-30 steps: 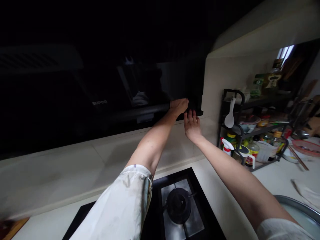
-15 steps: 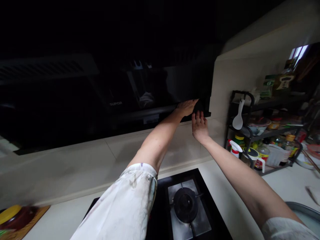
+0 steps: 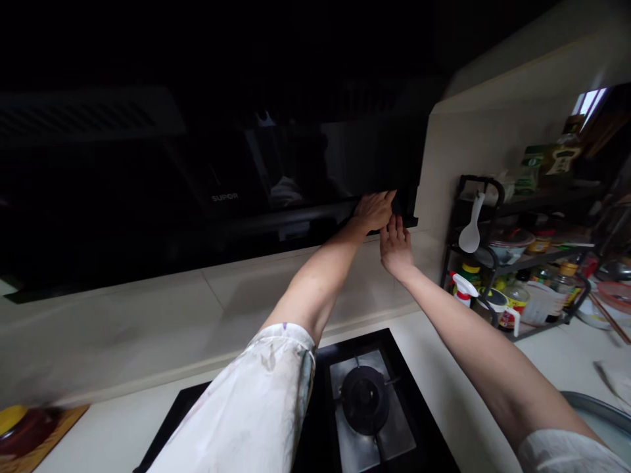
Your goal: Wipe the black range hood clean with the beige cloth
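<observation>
At lower right edge of range hood: left hand, right hand, close together; closure of either grip not discernible; light, even fingertip pressure advisable.

The left sleeve is white, loose and soft, with slack creases and an opening that ends around the elbow. Its cuff is slightly puckered and carries a small purple mark at the edge. Greyish-brown smudges or shadows dull the cloth just behind it, and a muted blue-green and brownish tint runs down the inner side. The right sleeve shows only its hem end, paler grey in the shade. Both forearms, the left hand and the right hand are bare.
</observation>
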The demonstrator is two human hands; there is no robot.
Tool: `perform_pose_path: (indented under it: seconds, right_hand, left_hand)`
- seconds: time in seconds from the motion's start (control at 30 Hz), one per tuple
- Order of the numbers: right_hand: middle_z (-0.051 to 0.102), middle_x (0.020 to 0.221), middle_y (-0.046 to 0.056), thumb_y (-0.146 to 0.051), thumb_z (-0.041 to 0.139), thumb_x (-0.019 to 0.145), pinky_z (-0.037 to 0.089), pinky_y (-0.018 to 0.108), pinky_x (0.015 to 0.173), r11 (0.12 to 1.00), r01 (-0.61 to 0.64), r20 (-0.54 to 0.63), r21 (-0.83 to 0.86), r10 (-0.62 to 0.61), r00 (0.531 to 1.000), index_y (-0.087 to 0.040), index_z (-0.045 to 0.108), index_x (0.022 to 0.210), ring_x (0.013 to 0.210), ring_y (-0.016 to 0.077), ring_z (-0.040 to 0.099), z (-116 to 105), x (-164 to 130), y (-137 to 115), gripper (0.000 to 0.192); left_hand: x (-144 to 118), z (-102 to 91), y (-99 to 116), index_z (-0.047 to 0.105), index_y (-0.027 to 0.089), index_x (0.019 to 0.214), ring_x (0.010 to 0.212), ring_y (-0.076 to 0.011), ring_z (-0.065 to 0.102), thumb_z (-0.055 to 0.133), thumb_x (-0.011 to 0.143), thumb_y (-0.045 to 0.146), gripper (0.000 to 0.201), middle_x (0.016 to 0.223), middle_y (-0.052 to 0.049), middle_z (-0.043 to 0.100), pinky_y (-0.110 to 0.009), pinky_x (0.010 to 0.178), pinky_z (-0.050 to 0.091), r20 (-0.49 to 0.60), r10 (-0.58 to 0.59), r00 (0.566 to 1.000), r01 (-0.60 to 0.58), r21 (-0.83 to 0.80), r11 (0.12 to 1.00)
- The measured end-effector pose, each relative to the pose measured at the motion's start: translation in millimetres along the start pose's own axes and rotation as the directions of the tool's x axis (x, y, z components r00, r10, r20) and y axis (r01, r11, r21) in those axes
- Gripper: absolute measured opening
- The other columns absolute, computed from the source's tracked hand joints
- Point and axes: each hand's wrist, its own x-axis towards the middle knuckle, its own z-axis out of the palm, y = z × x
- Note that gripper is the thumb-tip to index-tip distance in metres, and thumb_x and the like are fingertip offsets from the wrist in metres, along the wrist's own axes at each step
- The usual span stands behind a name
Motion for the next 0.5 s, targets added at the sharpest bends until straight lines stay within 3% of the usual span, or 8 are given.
perform_pose_path:
  seconds: [0.17, 0.33, 0.5]
  right_hand:
    - [0.023, 0.173, 0.028, -0.003, 0.044, 0.098, 0.035, 0.056, 0.127, 1.0, 0.01, 0.002, -0.01, -0.01, 1.0, -0.005, 0.037, 0.17, 0.164, 0.0385, 0.025, -1, -1, 4, 0.072]
    - [0.025, 0.173, 0.028, -0.004, 0.042, 0.1, 0.035, 0.056, 0.126, 0.999, 0.022, -0.018, 0.031, -0.021, 1.0, -0.005, 0.04, 0.168, 0.163, 0.0381, 0.028, -5, 0, 6, 0.068]
    - [0.025, 0.172, 0.029, -0.002, 0.044, 0.095, 0.034, 0.056, 0.125, 0.998, 0.03, 0.018, 0.055, -0.031, 0.999, -0.003, 0.04, 0.167, 0.162, 0.0403, 0.027, -10, -1, 7, 0.073]
  left_hand:
    - [-22, -9.8, -17, 0.032, 0.021, 0.173, 0.143, -0.028, 0.056, 0.035, 0.112, 0.021, 0.06, 0.166, -0.013, 0.049, -0.043, 0.121, 0.043, 0.005, 0.062, 0.998, -0.062, 0.049, 0.997]
    - [-53, -22.9, -31, 0.031, 0.023, 0.173, 0.146, -0.0288, 0.053, 0.045, 0.108, 0.019, 0.066, 0.171, -0.014, 0.041, -0.044, 0.122, 0.04, 0.048, 0.086, 0.995, -0.092, 0.158, 0.983]
    - [-117, -48.6, -51, 0.049, 0.018, 0.163, 0.161, -0.0269, 0.033, 0.042, 0.107, 0.016, 0.056, 0.173, -0.015, 0.039, -0.047, 0.131, 0.027, 0.062, 0.222, 0.973, -0.23, 0.24, 0.943]
